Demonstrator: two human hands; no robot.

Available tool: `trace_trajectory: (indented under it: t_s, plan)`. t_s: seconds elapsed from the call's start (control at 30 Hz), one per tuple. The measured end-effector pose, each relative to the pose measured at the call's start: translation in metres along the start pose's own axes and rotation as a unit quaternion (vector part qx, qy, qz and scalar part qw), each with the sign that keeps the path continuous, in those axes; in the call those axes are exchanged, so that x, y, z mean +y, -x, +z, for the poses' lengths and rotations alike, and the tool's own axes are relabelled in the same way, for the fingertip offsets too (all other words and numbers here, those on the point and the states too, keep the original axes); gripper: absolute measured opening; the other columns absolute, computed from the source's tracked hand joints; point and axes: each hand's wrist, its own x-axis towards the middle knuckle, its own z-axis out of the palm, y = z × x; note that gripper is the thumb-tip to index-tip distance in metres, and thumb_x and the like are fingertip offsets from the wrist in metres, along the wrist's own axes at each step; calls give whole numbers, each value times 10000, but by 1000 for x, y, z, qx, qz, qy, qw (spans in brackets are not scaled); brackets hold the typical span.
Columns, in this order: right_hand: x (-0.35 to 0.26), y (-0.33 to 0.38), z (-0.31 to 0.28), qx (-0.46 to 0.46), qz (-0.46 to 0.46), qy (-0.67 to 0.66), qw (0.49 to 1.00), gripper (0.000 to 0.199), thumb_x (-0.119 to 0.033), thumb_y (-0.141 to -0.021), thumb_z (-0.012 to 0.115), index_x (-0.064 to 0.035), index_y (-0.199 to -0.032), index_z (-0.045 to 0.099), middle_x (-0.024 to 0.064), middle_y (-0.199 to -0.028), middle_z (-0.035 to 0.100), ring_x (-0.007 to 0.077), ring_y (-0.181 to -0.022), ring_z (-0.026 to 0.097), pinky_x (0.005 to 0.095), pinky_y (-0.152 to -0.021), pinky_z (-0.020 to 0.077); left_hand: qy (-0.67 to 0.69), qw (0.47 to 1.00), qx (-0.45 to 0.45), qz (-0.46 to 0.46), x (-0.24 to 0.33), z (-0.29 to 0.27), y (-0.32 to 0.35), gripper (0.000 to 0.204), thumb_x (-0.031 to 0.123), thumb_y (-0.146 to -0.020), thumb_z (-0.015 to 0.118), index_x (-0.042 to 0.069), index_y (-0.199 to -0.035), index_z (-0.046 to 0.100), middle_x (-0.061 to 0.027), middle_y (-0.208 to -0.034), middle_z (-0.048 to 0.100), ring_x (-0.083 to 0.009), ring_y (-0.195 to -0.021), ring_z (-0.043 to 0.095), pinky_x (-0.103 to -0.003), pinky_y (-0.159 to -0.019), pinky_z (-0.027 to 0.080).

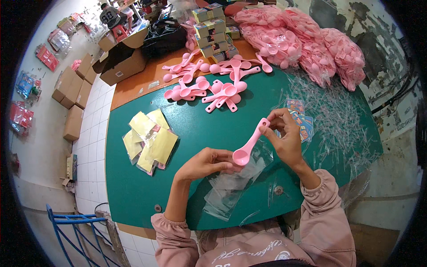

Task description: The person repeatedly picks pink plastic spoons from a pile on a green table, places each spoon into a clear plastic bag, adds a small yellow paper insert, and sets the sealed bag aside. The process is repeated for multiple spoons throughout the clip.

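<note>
Clock positions taken from the middle of the desk (pixel 133 191), 12 being its far edge

Item: one pink measuring spoon (pixel 251 143), raised above the green desktop near the middle, handle aimed at 1 o'clock, round bowl at 7, a hole through the handle's end
Right hand (pixel 287 138): pinched the handle near that hole, thumb against fingers, wrist toward 5
Left hand (pixel 203 163): lay at the bowl, to its 8 o'clock side, fingertips partly hidden; whether it gripped the bowl or merely touched it, could not be told; the two hands stood apart, the spoon spanning between them
Clear plastic bags (pixel 227 193): several, flat and overlapping, at 6, below the spoon
Printed cards (pixel 304 127): a small group at 2, partly behind the right hand
Yellow-faced packets (pixel 155 144): a loose heap in clear wrapping, at 9
Loose pink spoons (pixel 224 92): several clusters, between 11 and 12
Bulging clear sacks of pink spoons (pixel 307 44): at 1
Clear plastic strips (pixel 333 115): a wide scatter, from 2 to 3
Banded stacks (pixel 211 33): piled high near 12
Black bag (pixel 164 38): crumpled, at 11
Open cardboard carton (pixel 129 66): flaps spread, at 10
Blue metal frame (pixel 78 218): off the desk, at 8
</note>
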Motion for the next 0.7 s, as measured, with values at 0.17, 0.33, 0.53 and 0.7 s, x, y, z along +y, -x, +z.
trace_trajectory:
  t_s: [0.17, 0.33, 0.53, 0.7]
  plan:
    - [0, 0, 0, 13, -1, -3, 1000, 214, -50, -786, 637, -14, -927, 479, 55, -793, 606, 104, -740, 600, 231, -660, 470, 45, 996, 80, -4, 2, 7, -4, 313, 134, -873, 554, -62, -1117, 544, -80, -966, 627, -121, -844, 596, -251, -759, 492]
    - [2, 1, 0, 16, -2, -10, 1000, 207, -44, -784, 635, -15, -920, 483, 52, -785, 604, 99, -730, 599, 230, -652, 470, 21, 989, 145, -24, 8, 17, -9, 322, 181, -897, 523, -37, -1132, 553, -43, -927, 619, -86, -793, 576, -226, -721, 480]
    - [4, 1, 4, -6, 4, 14, 1000, 209, -41, -786, 630, -11, -932, 483, 52, -770, 607, 95, -716, 600, 226, -645, 468, 34, 986, 161, 31, -5, 29, -19, 300, 155, -920, 474, -28, -1142, 558, -23, -928, 607, -63, -773, 526, -212, -689, 465]
    - [7, -1, 0, 44, 67, -66, 995, 199, -58, -791, 625, -12, -938, 499, 68, -773, 621, 104, -726, 610, 239, -642, 478, 96, 982, 159, 43, 1, 32, -20, 335, 158, -931, 454, -12, -1217, 500, -20, -967, 578, -71, -818, 521, -213, -704, 452]
